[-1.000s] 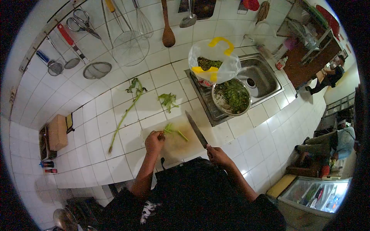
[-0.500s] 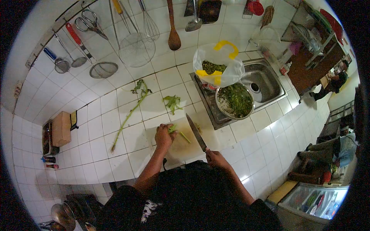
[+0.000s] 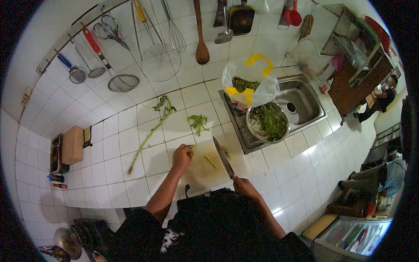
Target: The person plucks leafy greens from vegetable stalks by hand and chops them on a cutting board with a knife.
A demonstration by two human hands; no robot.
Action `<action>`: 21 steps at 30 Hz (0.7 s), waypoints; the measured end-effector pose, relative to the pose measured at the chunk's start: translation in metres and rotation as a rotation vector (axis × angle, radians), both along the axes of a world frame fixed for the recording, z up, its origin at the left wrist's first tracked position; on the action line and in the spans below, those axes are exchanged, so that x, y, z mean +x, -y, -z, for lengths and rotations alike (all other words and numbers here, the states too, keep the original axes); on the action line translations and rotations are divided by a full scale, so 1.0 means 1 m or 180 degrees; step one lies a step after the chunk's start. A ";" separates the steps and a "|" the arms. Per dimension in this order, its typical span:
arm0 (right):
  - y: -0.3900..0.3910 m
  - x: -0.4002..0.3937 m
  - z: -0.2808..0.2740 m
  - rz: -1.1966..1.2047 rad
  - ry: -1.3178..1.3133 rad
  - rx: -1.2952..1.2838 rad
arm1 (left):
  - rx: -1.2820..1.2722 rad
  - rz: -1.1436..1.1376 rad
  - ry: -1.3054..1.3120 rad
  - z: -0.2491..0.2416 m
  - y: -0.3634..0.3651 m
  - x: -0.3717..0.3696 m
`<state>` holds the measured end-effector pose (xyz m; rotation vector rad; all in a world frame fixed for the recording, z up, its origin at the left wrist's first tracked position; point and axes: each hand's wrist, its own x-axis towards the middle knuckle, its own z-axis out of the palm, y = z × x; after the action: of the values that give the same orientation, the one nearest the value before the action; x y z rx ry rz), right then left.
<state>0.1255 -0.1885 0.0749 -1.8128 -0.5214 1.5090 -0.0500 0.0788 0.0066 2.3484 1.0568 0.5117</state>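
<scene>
My right hand (image 3: 245, 185) is wrapped round the handle of a kitchen knife (image 3: 223, 158), its blade slanting up and left over the cutting board (image 3: 198, 177). At the board's left edge, my left hand (image 3: 182, 157) is closed with a bit of green plant sticking out by the fingertips; most of it is hidden. A short cut stem (image 3: 211, 161) lies on the board between the hands. Beyond them, a leafy sprig (image 3: 198, 124) rests on the tiles, and a long green stalk (image 3: 149, 136) with leaves at its far end lies to the left.
A metal bowl of chopped greens (image 3: 268, 123) and a plastic bag (image 3: 265, 89) with greens stand beside the sink (image 3: 301, 98). Strainers, a whisk (image 3: 173, 32) and a wooden spoon (image 3: 202, 50) hang on the wall. Other people are at the far right.
The stem that stuck out from my left hand now lies apart on the board. My left hand has drawn slightly left, its fingers more closed. The right hand still holds the knife.
</scene>
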 end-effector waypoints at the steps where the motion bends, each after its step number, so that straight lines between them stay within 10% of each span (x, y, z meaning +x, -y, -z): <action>1: -0.001 0.001 0.001 -0.0006 0.0007 0.0014 | -0.0011 0.0002 0.0073 -0.003 -0.005 0.001; 17: 0.002 -0.001 0.022 0.0086 0.0064 0.0071 | 0.0992 0.0246 -0.0194 -0.035 -0.053 0.021; 21: 0.000 -0.001 0.035 0.0170 0.0080 0.0273 | 0.0984 0.1948 -0.0253 0.005 -0.013 0.032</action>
<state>0.1242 -0.1881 0.0402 -1.7681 -0.5376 1.4087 -0.0180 0.0917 0.0014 2.8049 0.2535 0.3622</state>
